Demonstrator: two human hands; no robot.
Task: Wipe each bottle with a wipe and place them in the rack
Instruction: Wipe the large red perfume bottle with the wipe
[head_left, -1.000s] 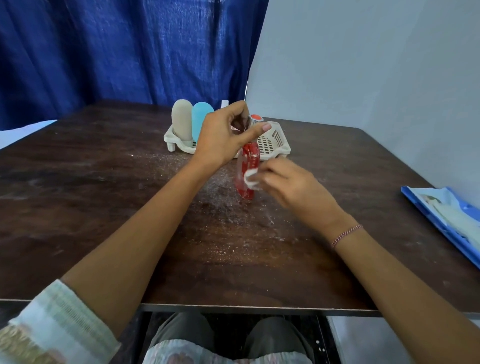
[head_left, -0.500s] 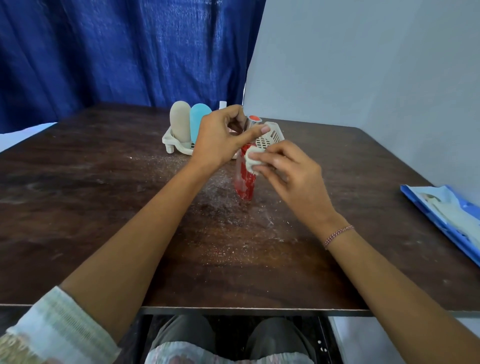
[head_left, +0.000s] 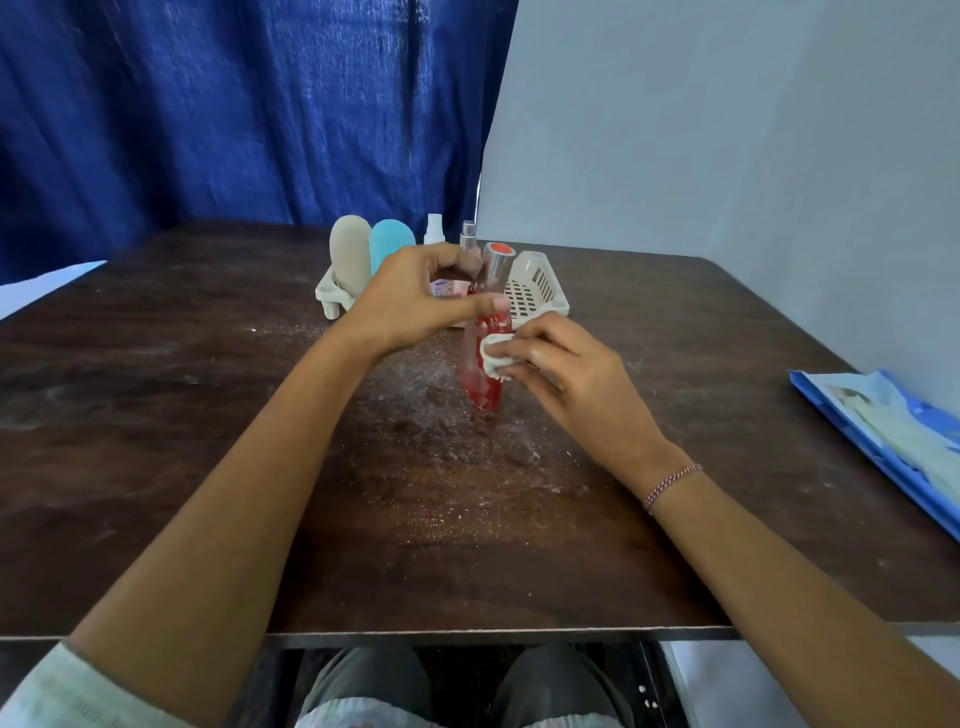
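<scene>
No writing can be read anywhere: the pale pink label (head_left: 445, 287) glimpsed in the rack behind the left hand is too small to make out, and the print on the flat blue wipes packet (head_left: 883, 431) at the right edge of the dark brown wooden table (head_left: 208, 415) is only a blur of pale shapes. The slim red translucent bottle (head_left: 482, 387) stands near the middle of the table, just in front of the cream plastic slotted rack (head_left: 535, 291). Its long axis is close to vertical, its base down at the tabletop, and its silver collar and orange-red cap point up and lean slightly away from the person. The left hand (head_left: 415, 301) holds the bottle's upper part, with the thumb laid across the front just under the collar and the fingers curled round behind. The right hand (head_left: 566, 369) pinches a small wadded white wipe (head_left: 493, 356) between thumb and fingertips and presses it against the bottle's right side at mid-height. A thin pink beaded bracelet (head_left: 670, 486) sits on the right wrist. In the rack stand a rounded beige bottle (head_left: 350, 254) and a rounded light blue bottle (head_left: 390, 243), touching side by side at the left end. To their right are a white spray bottle (head_left: 434, 231) and a clear spray bottle with a silver nozzle (head_left: 468, 234), both upright. A dark blue curtain (head_left: 234, 104) hangs behind the table, beside a grey wall (head_left: 727, 156).
</scene>
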